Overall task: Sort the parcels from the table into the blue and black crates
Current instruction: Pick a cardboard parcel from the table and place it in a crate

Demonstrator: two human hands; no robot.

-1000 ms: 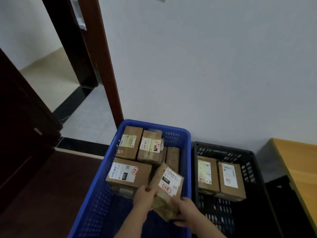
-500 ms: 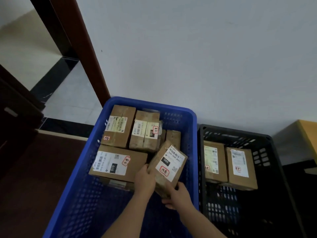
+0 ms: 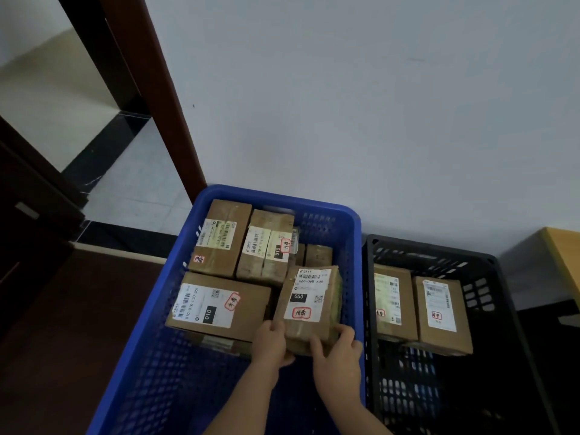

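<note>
Plain pale wall (image 3: 361, 98); brown door frame (image 3: 157, 98) at left; tiled floor (image 3: 125, 186) beyond; wooden tabletop (image 3: 565, 255) at right.

Floor (image 3: 62, 356) bears two crates — blue crate (image 3: 175, 324), black crate (image 3: 502, 309).

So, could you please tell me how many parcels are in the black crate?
2: left parcel and right parcel, side by side in the black crate; others may lie hidden beneath.

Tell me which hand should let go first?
Probably the right hand: it sits at the 060 parcel's near corner by the blue crate wall, while the left hand steadies its underside.
</note>
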